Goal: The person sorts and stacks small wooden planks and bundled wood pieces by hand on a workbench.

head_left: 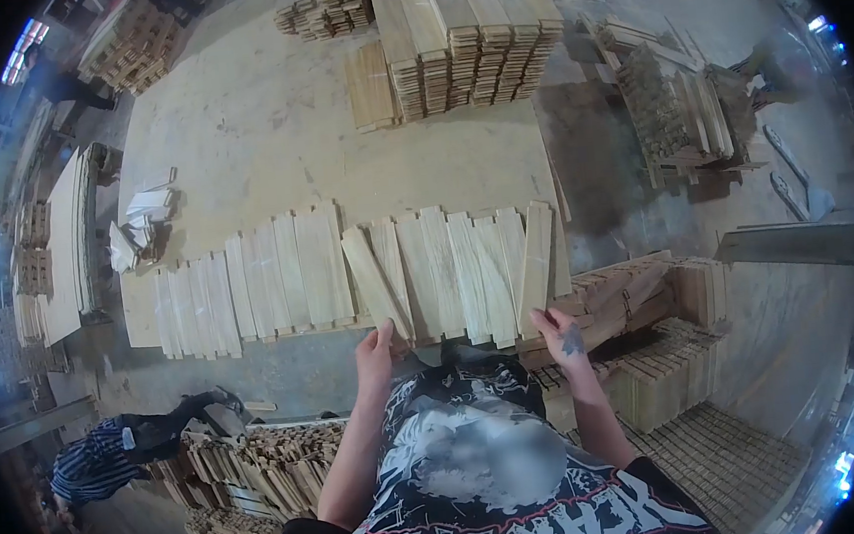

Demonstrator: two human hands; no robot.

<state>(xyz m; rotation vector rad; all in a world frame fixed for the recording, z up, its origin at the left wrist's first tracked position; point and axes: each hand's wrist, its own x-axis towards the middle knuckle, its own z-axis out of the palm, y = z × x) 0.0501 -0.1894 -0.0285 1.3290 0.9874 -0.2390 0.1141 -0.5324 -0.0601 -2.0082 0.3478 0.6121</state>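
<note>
Several pale wooden planks [437, 271] lie side by side in a row along the near edge of a large wooden board [267, 149]. My left hand [376, 356] grips the near end of a slanted plank [376, 283], thumb and fingers closed on it. This plank rests over its neighbours. At the row's right end, my right hand [560, 337] pinches the near end of another plank [535, 263], which tilts the other way. Farther left, more planks [287, 268] lie in the same row.
Tall plank stacks [469, 38] stand at the board's far edge. Crumpled white paper [147, 211] lies at its left. Bundled wood [253, 471] and stacked slats [671, 368] flank me. A co-worker in a striped top [101, 458] bends at lower left. A metal beam [792, 246] is at right.
</note>
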